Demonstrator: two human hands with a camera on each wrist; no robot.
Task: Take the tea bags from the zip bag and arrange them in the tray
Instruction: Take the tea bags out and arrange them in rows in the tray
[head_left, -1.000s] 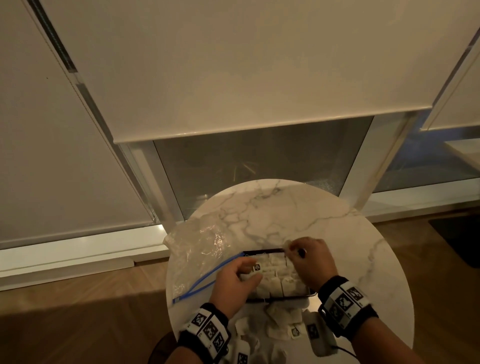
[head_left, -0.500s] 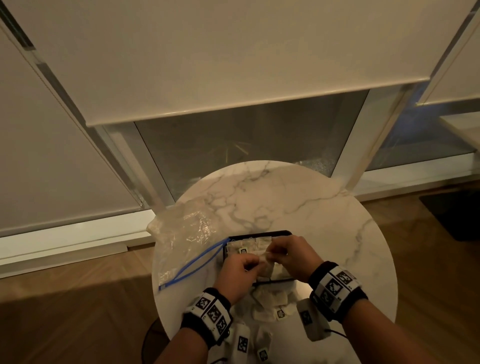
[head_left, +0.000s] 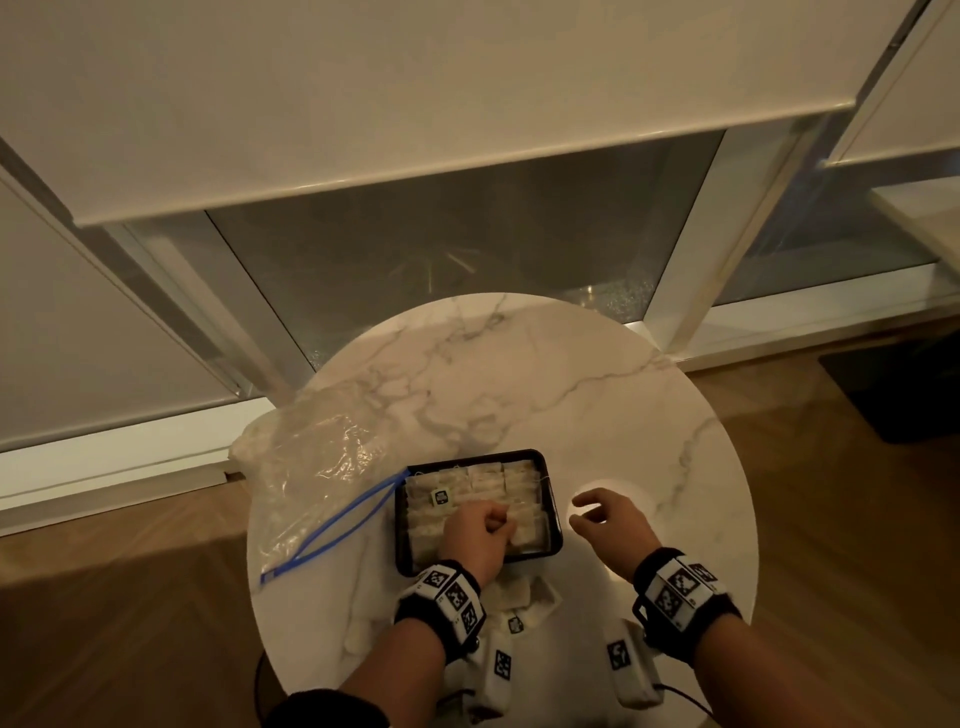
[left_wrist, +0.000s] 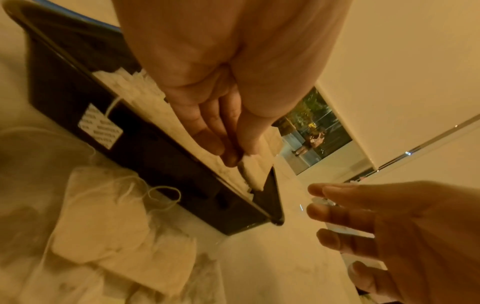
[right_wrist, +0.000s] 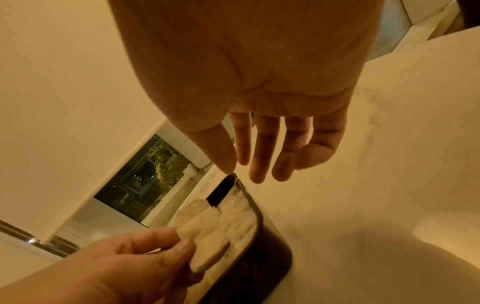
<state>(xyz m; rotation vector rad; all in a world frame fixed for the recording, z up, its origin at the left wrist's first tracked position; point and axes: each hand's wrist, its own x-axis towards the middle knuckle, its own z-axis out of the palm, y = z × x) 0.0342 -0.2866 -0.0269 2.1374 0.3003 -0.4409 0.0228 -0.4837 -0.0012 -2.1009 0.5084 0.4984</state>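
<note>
A black tray (head_left: 399, 525) filled with rows of tea bags sits near the front of the round marble table. My left hand (head_left: 480, 530) hovers over its near right part and pinches one pale tea bag (left_wrist: 253, 170) between thumb and fingers, its edge touching the bags below. My right hand (head_left: 602, 514) floats just right of the tray with fingers spread and relaxed, holding nothing. The right wrist view shows that same tea bag (right_wrist: 205, 232) gripped above the tray's rim (right_wrist: 259, 222). The clear zip bag (head_left: 322, 467) with its blue seal lies flattened left of the tray.
Several loose tea bags (head_left: 524, 597) with strings lie between the tray and the table's near edge. White marker-tagged blocks (head_left: 626, 660) sit at that edge too. The far half of the marble table (head_left: 519, 374) is bare. Wooden floor surrounds it, with windows and blinds behind.
My right hand has let go and moved right, off the tray, opening up. My left hand stays over the tray, still pinching the tea bag.
</note>
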